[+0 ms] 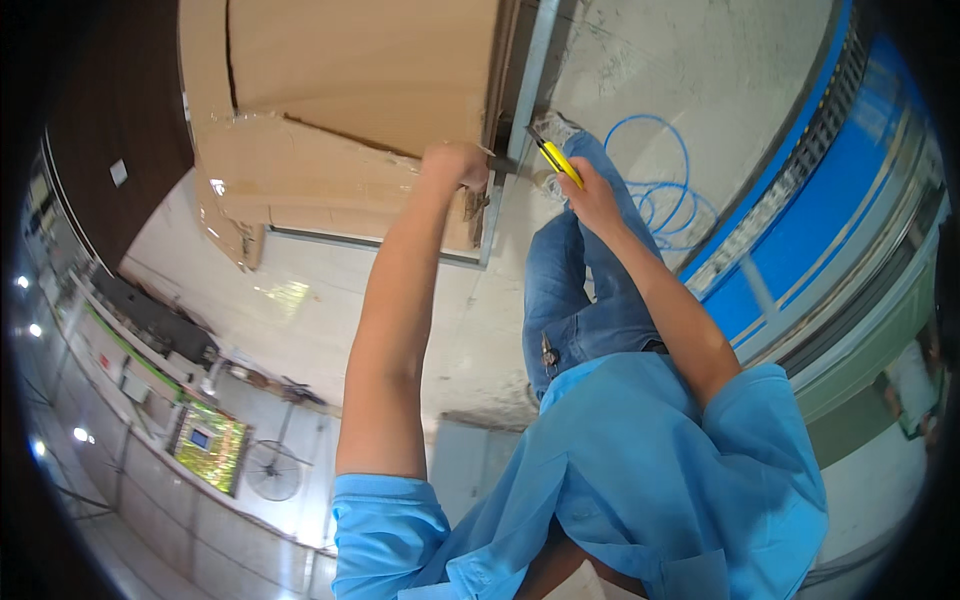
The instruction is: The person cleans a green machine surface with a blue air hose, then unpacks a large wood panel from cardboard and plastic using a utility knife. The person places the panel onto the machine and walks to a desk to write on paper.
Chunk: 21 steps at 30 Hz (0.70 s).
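A yellow box cutter [561,163] is gripped in my right hand [596,202], its dark blade end pointing up and left. My left hand [456,166] is closed at the right edge of a large brown cardboard sheet [360,70], near its corner. A cut or slit runs through the cardboard toward that hand. Torn, ragged cardboard [474,207] hangs just below my left fingers. The fingertips of the left hand are partly hidden. Clear tape shines on the cardboard's left side.
Beneath the cardboard shows a grey metal frame [530,90]. A blue hose [686,190] lies coiled on the floor by my legs. Along the right runs a blue conveyor-like structure [800,240] with a roller edge. A dark brown panel [110,130] stands at the upper left, a fan [274,470] at the lower left.
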Each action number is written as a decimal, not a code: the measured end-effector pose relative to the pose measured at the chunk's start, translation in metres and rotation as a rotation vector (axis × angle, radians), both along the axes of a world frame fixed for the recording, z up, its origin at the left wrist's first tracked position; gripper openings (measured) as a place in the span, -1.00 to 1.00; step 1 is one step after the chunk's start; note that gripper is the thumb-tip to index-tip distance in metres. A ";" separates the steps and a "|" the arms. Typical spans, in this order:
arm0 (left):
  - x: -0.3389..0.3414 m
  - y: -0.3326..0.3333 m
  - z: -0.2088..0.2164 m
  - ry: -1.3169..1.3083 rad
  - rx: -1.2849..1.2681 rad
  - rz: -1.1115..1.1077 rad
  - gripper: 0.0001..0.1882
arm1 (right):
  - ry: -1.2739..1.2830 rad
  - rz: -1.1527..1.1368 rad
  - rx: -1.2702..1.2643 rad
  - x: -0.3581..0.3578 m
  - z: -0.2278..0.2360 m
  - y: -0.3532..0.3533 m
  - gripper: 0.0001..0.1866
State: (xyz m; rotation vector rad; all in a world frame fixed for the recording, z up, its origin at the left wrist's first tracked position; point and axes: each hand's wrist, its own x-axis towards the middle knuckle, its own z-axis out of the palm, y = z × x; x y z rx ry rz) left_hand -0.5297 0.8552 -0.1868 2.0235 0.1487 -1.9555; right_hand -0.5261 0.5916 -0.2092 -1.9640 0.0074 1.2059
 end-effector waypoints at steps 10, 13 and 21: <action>-0.066 -0.002 -0.004 -0.278 0.306 0.662 -0.72 | -0.002 -0.119 0.022 -0.052 -0.006 0.005 -0.61; -0.076 -0.033 -0.001 -0.645 0.519 0.324 -0.73 | -0.022 -0.151 0.054 -0.069 -0.014 0.007 -0.61; -0.081 -0.064 0.000 -0.948 0.562 -0.012 -0.80 | -0.045 -0.284 0.159 -0.104 -0.031 0.015 -0.64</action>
